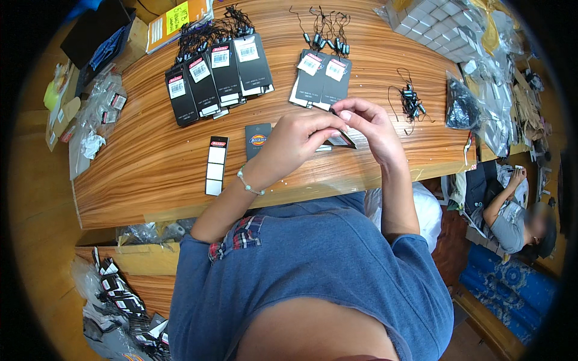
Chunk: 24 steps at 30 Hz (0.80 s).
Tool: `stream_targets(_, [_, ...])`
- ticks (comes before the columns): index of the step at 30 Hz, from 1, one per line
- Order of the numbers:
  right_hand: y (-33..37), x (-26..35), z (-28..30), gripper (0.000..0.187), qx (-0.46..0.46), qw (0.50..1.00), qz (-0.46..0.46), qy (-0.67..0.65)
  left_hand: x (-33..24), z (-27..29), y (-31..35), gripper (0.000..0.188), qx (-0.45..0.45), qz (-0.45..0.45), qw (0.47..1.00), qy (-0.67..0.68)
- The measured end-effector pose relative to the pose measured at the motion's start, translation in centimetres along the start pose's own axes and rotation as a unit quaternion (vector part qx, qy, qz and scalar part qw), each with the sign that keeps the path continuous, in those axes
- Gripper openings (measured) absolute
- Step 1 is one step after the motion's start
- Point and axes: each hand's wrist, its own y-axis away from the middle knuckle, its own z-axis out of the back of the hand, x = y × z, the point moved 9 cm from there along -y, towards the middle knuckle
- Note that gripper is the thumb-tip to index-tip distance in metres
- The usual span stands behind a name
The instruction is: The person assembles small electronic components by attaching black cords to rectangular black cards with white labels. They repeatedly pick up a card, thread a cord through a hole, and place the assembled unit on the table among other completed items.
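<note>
My left hand [301, 133] and my right hand [374, 129] meet over the front part of the table, closed around a small dark hang tag [344, 141]. Only the tag's lower corner shows below the fingers. The right fingertips pinch at its upper end, where something thin and black shows; I cannot make out whether it is a cord. Partly under my left wrist lies a dark tag [257, 133] with a coloured emblem. A narrow label strip [215, 166] with white panels lies left of it. Just beyond my hands rest stacked grey hang tags [319, 78] with stickers and black cords.
Fanned stacks of dark tags [220, 78] lie at the far left centre. Loose black cords [412, 102] sit to the right, near a bag of black cords [461, 103]. White boxes [428, 27] fill the far right corner. Another person [512, 222] is at the right.
</note>
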Motion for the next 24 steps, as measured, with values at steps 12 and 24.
stream_targets(12, [-0.6,-0.3,1.2,0.018,-0.015,0.979,0.01,-0.204,-1.5,2.3,0.8,0.01,-0.092,-0.036,0.991,-0.093])
stream_targets(24, [-1.1,0.4,2.6,0.016,-0.122,0.951,0.078,-0.273,0.7,-1.1,0.9,0.014,0.048,0.061,0.997,-0.003])
